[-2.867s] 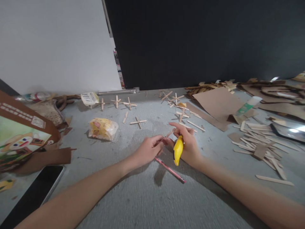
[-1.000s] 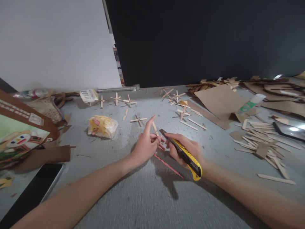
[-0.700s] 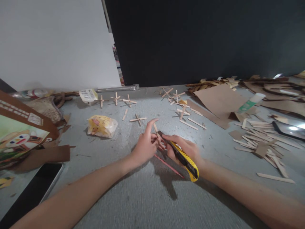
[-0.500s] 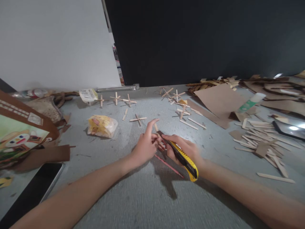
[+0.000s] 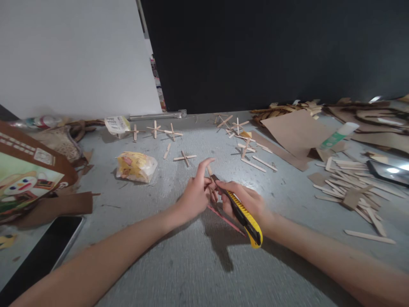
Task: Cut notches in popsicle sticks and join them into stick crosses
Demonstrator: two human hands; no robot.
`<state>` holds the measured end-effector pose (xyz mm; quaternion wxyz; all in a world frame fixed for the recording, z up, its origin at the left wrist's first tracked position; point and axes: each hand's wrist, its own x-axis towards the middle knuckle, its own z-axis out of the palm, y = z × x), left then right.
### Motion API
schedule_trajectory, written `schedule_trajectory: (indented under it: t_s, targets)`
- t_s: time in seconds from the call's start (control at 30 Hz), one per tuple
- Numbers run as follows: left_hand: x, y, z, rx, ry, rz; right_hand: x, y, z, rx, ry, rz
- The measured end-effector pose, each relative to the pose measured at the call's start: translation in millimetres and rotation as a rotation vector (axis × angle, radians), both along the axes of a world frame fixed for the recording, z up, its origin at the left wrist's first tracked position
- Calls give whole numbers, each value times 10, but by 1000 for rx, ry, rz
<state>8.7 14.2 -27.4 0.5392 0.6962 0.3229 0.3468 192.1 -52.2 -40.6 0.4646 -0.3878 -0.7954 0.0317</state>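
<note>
My left hand [image 5: 193, 194] pinches a small wooden craft stick [image 5: 209, 170] above the grey table [image 5: 179, 264], with its forefinger stretched out. My right hand [image 5: 247, 199] is closed round a yellow-and-black utility knife [image 5: 243, 215], and the knife's tip rests against the stick right beside my left fingers. A thin red pencil [image 5: 225, 219] lies on the table just under both hands.
Glued stick crosses [image 5: 184, 157] are scattered behind the hands, with a yellow snack packet [image 5: 136, 166] to the left. Loose sticks [image 5: 348, 183], brown cardboard [image 5: 294, 134], a glue tube [image 5: 338, 135] and a phone [image 5: 388, 170] lie right. A dark tablet [image 5: 44, 256] and picture box [image 5: 28, 179] sit left.
The yellow knife, earlier held upright in my right fist, now lies along my hand with its tip brought up to the stick. Both hands have edged slightly forward.
</note>
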Motion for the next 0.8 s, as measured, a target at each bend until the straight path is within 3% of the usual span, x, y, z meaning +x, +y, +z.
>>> schedule_trajectory:
  t_s: [0.27, 0.8]
  targets:
    - [-13, -16, 18, 42, 0, -30, 37, 6, 74, -23, -87, 115]
    - [-6, -2, -36, 46, 31, 7, 27, 85, 298, 188, -355, 148]
